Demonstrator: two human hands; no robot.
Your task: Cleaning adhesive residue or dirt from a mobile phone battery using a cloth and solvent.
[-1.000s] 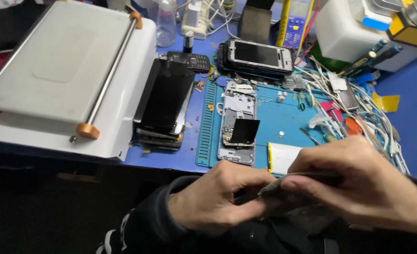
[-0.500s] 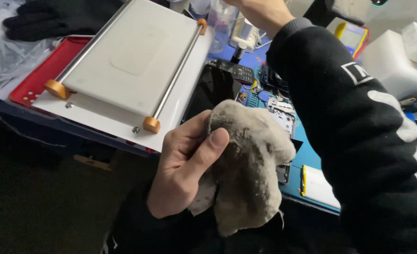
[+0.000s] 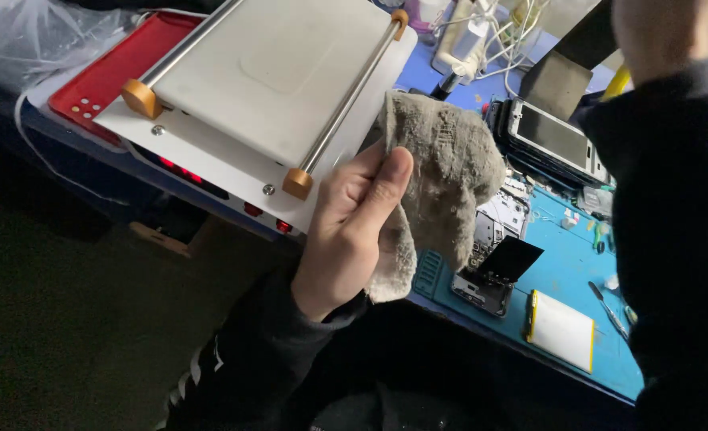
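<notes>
My left hand [image 3: 346,231] is shut on a crumpled grey cloth [image 3: 442,168], held up above the bench edge, between a white heating machine [image 3: 274,72] and a blue work mat [image 3: 565,267]. The thumb presses the cloth from the front. My right arm, in a black sleeve, rises along the right side. Only a bare part of my right hand [image 3: 665,32] shows at the top edge, and its fingers are out of frame. Under the cloth lies an opened phone body [image 3: 489,263] with a black panel tilted up.
The machine has a metal plate, orange rail ends and a red panel [image 3: 122,68] at its left. A white and yellow battery [image 3: 561,329] and tweezers [image 3: 605,299] lie on the mat. Stacked phones [image 3: 553,140] and cables sit behind. The floor is dark below.
A second ago both hands worked on a part low at the bench edge. My left hand now holds the cloth higher and more spread, and my right arm has gone up and right.
</notes>
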